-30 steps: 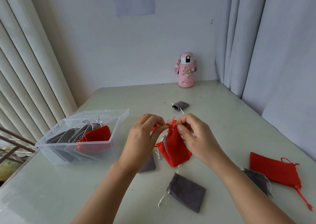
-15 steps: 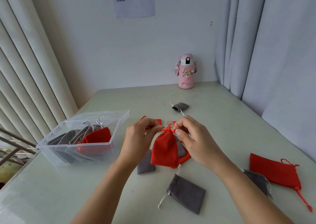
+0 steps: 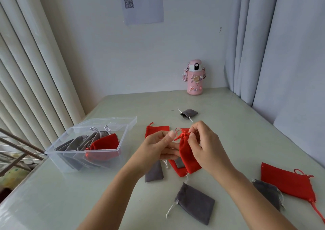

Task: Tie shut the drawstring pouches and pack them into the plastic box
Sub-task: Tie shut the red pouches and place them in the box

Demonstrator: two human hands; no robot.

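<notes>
A small red drawstring pouch [image 3: 189, 156] hangs over the table's middle between my hands. My right hand [image 3: 204, 145] pinches its gathered neck. My left hand [image 3: 158, 146] pinches the red drawstring beside it. The clear plastic box [image 3: 84, 155] stands at the left and holds several grey pouches and a red one [image 3: 104, 144]. Loose pouches lie around: red ones [image 3: 157, 130] [image 3: 288, 181], grey ones [image 3: 194, 203] [image 3: 153, 172] [image 3: 189, 113] [image 3: 268, 193]. Another red pouch [image 3: 176, 169] lies under the held one.
A pink water bottle [image 3: 194, 77] stands at the table's far edge against the wall. Curtains hang close on the right; vertical blinds line the left. The box's lid [image 3: 112, 121] lies hinged open behind it. A metal rack [image 3: 15, 152] juts in past the table's left edge.
The held red pouch has swung from hanging towards the left back under my right hand. My hands stayed close together at its neck, working the drawstring. The camera tilted up slightly.
</notes>
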